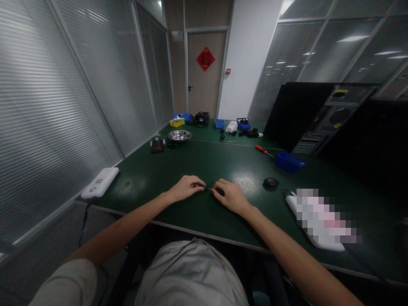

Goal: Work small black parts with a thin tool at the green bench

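Over the front middle of the green table (197, 216), my two hands nearly meet. My left hand (188, 187) is closed in a pinch at a small black piece (205, 188), its fingertips partly covering it. From the right, my right hand (232, 196) has its fingers curled round a dark object (220, 192) that is mostly hidden in the palm. A thin pale tip shows between that hand and the black piece; its kind is too small to make out. To the right of my right hand lies a black computer mouse (270, 182).
A red-handled screwdriver (261, 149) points at a blue bin (290, 162). Far left are a metal bowl (179, 136) and a yellow tray (177, 123). Small blue bins (219, 123) and black parts stand at the back. White devices lie at both sides; a black computer case (299, 114) is right.
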Demonstrator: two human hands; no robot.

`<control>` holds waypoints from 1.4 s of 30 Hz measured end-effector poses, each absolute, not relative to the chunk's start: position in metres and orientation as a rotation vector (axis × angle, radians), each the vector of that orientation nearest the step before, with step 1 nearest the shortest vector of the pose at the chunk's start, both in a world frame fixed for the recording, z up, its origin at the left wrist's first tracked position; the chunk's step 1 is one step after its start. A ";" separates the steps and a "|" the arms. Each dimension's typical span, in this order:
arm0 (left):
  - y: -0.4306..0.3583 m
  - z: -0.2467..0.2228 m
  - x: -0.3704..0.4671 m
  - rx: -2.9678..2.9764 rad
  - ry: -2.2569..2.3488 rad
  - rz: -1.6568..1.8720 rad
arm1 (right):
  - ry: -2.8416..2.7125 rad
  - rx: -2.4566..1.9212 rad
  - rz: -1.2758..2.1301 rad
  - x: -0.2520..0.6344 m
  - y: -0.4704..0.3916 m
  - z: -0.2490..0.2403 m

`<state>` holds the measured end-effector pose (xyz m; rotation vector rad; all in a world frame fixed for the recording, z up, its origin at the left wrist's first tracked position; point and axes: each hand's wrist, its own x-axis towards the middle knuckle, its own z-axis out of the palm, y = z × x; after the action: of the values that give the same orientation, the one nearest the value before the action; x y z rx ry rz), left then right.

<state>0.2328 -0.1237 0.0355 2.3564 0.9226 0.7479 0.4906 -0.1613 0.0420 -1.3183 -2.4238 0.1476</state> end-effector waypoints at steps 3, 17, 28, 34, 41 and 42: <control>-0.124 0.034 0.235 2.338 0.888 0.761 | -2.436 -1.303 0.150 0.490 -0.162 0.043; -0.124 0.031 0.236 2.324 0.841 0.810 | -2.458 -1.219 0.140 0.487 -0.163 0.042; -0.126 0.032 0.241 2.246 0.865 0.804 | -2.436 -1.214 0.158 0.483 -0.162 0.040; -0.126 0.032 0.239 2.392 0.781 0.808 | -2.478 -1.243 0.110 0.481 -0.162 0.041; -0.125 0.034 0.238 2.349 0.806 0.845 | -2.469 -1.248 0.073 0.480 -0.162 0.039; -0.125 0.034 0.237 2.338 0.817 0.845 | -2.475 -1.249 0.074 0.480 -0.161 0.039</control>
<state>0.2375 -0.1249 0.0341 2.3376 0.8172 0.8452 0.4804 -0.1615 0.0389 -1.2490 -2.4753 0.0740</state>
